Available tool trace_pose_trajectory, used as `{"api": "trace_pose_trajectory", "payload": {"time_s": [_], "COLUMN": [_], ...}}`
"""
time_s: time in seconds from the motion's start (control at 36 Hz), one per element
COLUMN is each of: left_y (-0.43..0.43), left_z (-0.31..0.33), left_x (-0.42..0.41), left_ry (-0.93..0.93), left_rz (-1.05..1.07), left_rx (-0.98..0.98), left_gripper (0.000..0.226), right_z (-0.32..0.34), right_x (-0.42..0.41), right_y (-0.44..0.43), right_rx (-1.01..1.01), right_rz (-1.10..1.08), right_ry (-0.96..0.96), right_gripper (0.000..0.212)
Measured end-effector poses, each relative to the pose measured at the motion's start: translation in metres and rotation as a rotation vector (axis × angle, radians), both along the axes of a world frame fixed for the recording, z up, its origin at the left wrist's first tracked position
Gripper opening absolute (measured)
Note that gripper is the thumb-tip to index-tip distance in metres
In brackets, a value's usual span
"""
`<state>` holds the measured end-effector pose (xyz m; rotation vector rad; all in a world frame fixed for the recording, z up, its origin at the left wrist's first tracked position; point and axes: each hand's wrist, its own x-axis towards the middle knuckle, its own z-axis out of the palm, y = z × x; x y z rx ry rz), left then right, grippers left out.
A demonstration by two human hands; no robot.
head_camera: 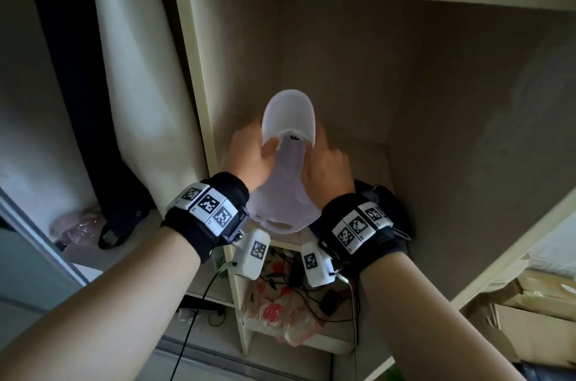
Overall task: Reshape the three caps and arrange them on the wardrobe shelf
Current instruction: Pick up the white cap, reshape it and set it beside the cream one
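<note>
A person's left hand and right hand hold 1 white cap over the wardrobe shelf, fingers clamped on its sides, thumbs inside. A dark cap lies right. Pressing outward evenly should round the crown.

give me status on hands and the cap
Left hand and right hand both gripping white cap, held over shelf. Dark cap on shelf behind right wrist. Nothing blocking.
</note>
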<state>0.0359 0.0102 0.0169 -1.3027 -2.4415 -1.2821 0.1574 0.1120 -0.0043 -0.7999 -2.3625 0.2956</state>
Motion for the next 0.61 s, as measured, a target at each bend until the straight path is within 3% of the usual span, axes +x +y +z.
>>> {"api": "trace_pose_trajectory", "payload": {"time_s": [0.08, 0.17, 0.25, 0.36, 0.5, 0.61], "left_y": [-0.006, -0.011, -0.013, -0.014, -0.009, -0.01], "left_z": [-0.01, -0.015, -0.006, 0.006, 0.003, -0.012], "left_x": [-0.007, -0.006, 0.002, 0.011, 0.022, 0.025], "left_ry": [-0.096, -0.175, -0.399, -0.454, -0.502, -0.476], "left_rz": [-0.002, -0.026, -0.186, -0.293, -0.217, -0.146], "left_rx": [-0.049, -0.029, 0.124, 0.184, 0.152, 0.197], "left_gripper": [0.035, 0.04, 0.061, 0.08, 0.078, 0.078], "right_z": [-0.003, -0.005, -0.007, -0.015, -0.028, -0.025], "right_x": [0.002, 0.005, 0.008, 0.006, -0.007, 0.001], "right_y": [0.002, 0.004, 0.006, 0.011, 0.005, -0.005], "right_rx": [0.03, 0.07, 0.085, -0.009, 0.064, 0.03], "right_rz": [0.074, 0.172, 0.223, 0.272, 0.281, 0.339], "right_ry": [0.116, 0.213, 0.257, 0.18, 0.201, 0.233], "right_gripper": [0.09, 0.091, 0.093, 0.106, 0.072, 0.07]}}
